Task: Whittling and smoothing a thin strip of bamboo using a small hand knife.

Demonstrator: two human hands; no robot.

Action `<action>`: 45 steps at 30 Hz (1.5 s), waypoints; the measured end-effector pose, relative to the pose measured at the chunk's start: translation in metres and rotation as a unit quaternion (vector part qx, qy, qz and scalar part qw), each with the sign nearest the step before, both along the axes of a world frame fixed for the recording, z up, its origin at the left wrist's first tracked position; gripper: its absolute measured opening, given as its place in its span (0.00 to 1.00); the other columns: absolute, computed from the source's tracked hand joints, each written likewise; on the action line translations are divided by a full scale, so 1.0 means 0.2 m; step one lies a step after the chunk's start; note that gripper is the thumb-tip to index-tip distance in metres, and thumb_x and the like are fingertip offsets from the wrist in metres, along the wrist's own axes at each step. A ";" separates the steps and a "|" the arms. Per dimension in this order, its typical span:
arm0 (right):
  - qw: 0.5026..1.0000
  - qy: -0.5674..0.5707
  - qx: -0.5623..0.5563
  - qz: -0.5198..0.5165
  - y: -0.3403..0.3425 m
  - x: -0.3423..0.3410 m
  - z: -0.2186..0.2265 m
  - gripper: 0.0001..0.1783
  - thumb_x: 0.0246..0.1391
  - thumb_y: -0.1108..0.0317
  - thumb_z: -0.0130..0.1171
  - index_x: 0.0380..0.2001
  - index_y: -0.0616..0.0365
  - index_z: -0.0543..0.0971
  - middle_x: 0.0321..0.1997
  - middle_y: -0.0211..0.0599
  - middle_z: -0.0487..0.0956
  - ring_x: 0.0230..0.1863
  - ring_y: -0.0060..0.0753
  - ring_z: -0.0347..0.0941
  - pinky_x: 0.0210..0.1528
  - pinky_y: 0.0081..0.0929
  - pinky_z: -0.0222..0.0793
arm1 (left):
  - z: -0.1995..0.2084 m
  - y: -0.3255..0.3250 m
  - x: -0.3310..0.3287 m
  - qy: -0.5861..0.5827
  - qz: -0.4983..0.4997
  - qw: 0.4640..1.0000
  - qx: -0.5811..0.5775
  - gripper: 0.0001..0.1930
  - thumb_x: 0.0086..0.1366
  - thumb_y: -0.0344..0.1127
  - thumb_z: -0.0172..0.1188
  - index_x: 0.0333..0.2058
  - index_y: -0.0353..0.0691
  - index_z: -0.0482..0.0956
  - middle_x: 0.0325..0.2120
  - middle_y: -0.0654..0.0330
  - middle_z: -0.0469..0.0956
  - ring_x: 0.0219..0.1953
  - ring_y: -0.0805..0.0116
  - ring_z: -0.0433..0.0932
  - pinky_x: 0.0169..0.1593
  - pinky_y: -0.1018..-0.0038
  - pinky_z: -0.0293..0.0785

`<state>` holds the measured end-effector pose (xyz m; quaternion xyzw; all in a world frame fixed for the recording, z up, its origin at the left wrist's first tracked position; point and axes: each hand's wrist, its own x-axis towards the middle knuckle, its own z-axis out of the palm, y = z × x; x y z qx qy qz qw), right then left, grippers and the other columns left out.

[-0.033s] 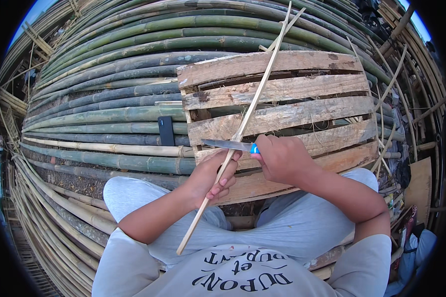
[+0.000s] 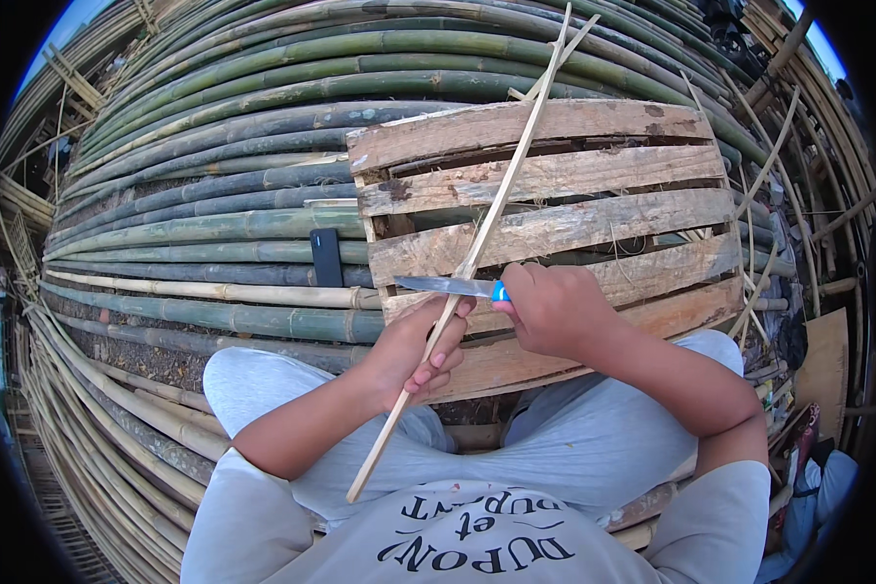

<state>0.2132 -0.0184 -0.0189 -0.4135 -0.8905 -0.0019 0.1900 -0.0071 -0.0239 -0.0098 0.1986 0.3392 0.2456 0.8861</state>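
My left hand (image 2: 426,347) is closed around a long, pale bamboo strip (image 2: 501,200). The strip slants from above my lap up over the slatted wooden platform (image 2: 565,219). In my right hand (image 2: 555,310) is a knife (image 2: 453,285) with a blue handle, mostly hidden by the fingers. Its blade points left and lies across the strip just above my left hand, at or beside a joint in the bamboo. A second pale strip (image 2: 581,41) crosses near the far end of the first one.
Rows of green bamboo poles (image 2: 263,226) lie around the platform. A dark phone (image 2: 326,257) rests on the poles to its left. Thin offcuts (image 2: 774,156) lean along the right side. A flat board (image 2: 822,375) stands farther right, and more poles (image 2: 97,428) run along the left.
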 end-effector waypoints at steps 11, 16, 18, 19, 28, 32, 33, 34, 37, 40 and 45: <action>0.999 0.019 0.049 -0.004 0.12 0.01 -0.03 0.18 0.61 0.55 0.56 0.26 0.56 0.68 0.16 0.36 0.72 0.16 0.37 0.74 0.17 0.33 0.68 | -0.02 0.05 -0.01 -0.008 0.008 1.000 -0.013 0.14 0.78 0.44 0.33 0.36 0.46 0.64 0.10 0.68 0.60 0.05 0.80 0.53 0.05 0.84 0.49; 0.971 -0.002 0.105 -0.213 0.31 0.12 -0.03 0.17 0.65 0.57 0.53 0.27 0.57 0.69 0.16 0.41 0.73 0.15 0.46 0.73 0.17 0.39 0.69 | 0.02 0.04 -0.02 -0.008 0.004 1.000 -0.015 0.16 0.79 0.46 0.31 0.36 0.46 0.63 0.09 0.68 0.59 0.03 0.80 0.52 0.04 0.84 0.49; 0.943 0.015 0.160 -0.292 0.46 0.40 0.04 0.17 0.68 0.58 0.49 0.28 0.59 0.70 0.16 0.46 0.75 0.16 0.53 0.73 0.18 0.45 0.69 | 0.02 -0.02 -0.01 0.021 -0.003 1.000 -0.007 0.16 0.79 0.47 0.32 0.36 0.46 0.63 0.09 0.68 0.59 0.03 0.80 0.52 0.04 0.84 0.49; 0.945 0.036 0.159 -0.285 0.46 0.41 0.06 0.17 0.68 0.59 0.48 0.27 0.59 0.70 0.16 0.45 0.74 0.16 0.53 0.73 0.19 0.46 0.68 | 0.01 -0.02 0.00 0.026 -0.008 1.000 0.002 0.16 0.79 0.47 0.32 0.35 0.46 0.62 0.09 0.68 0.59 0.04 0.80 0.53 0.05 0.84 0.49; 0.985 0.090 -0.087 -0.117 0.11 0.04 0.10 0.15 0.65 0.61 0.50 0.27 0.59 0.70 0.14 0.47 0.70 0.19 0.57 0.70 0.23 0.48 0.62 | -0.03 0.01 -0.02 -0.048 -0.025 0.996 0.069 0.25 0.78 0.51 0.36 0.62 0.39 0.61 0.23 0.64 0.66 0.10 0.82 0.58 0.08 0.87 0.55; 0.982 0.093 -0.130 -0.101 0.10 0.06 0.09 0.15 0.65 0.61 0.51 0.27 0.59 0.71 0.14 0.46 0.70 0.19 0.57 0.71 0.23 0.48 0.63 | -0.09 0.02 0.01 -0.023 -0.009 0.996 0.083 0.22 0.76 0.49 0.43 0.60 0.41 0.63 0.29 0.64 0.67 0.17 0.80 0.65 0.10 0.86 0.56; 0.983 0.089 -0.131 -0.091 0.11 0.07 0.09 0.15 0.65 0.61 0.51 0.28 0.59 0.71 0.14 0.46 0.70 0.19 0.57 0.71 0.23 0.48 0.63 | -0.09 0.04 0.01 -0.036 0.006 0.998 0.051 0.19 0.76 0.46 0.44 0.58 0.40 0.64 0.30 0.63 0.66 0.18 0.79 0.66 0.10 0.86 0.57; 0.984 0.086 -0.132 -0.080 0.11 0.07 0.09 0.15 0.65 0.60 0.51 0.28 0.59 0.71 0.14 0.47 0.71 0.18 0.57 0.71 0.24 0.48 0.63 | -0.09 0.04 0.00 -0.047 0.020 0.998 0.020 0.16 0.76 0.42 0.45 0.55 0.39 0.65 0.30 0.63 0.65 0.19 0.78 0.66 0.10 0.86 0.58; 0.983 0.066 -0.153 -0.073 0.09 0.05 0.13 0.17 0.63 0.58 0.53 0.26 0.60 0.73 0.16 0.48 0.75 0.21 0.57 0.74 0.24 0.48 0.67 | -0.15 0.06 -0.04 -0.126 -0.022 0.990 0.063 0.12 0.75 0.40 0.47 0.50 0.39 0.66 0.29 0.62 0.65 0.18 0.77 0.64 0.10 0.86 0.58; 0.985 0.057 -0.151 -0.067 0.09 0.05 0.09 0.17 0.63 0.58 0.54 0.26 0.60 0.73 0.16 0.48 0.75 0.20 0.57 0.74 0.24 0.48 0.67 | -0.16 0.08 -0.05 -0.146 -0.051 0.987 0.048 0.13 0.77 0.44 0.43 0.47 0.40 0.66 0.28 0.62 0.65 0.18 0.77 0.63 0.10 0.86 0.57; 0.984 0.059 -0.156 -0.061 0.07 0.04 0.08 0.18 0.64 0.57 0.53 0.26 0.61 0.73 0.16 0.48 0.74 0.19 0.57 0.74 0.24 0.47 0.67 | -0.13 0.05 -0.01 -0.071 -0.060 0.996 0.010 0.21 0.77 0.54 0.34 0.45 0.42 0.66 0.23 0.65 0.63 0.16 0.79 0.60 0.11 0.83 0.51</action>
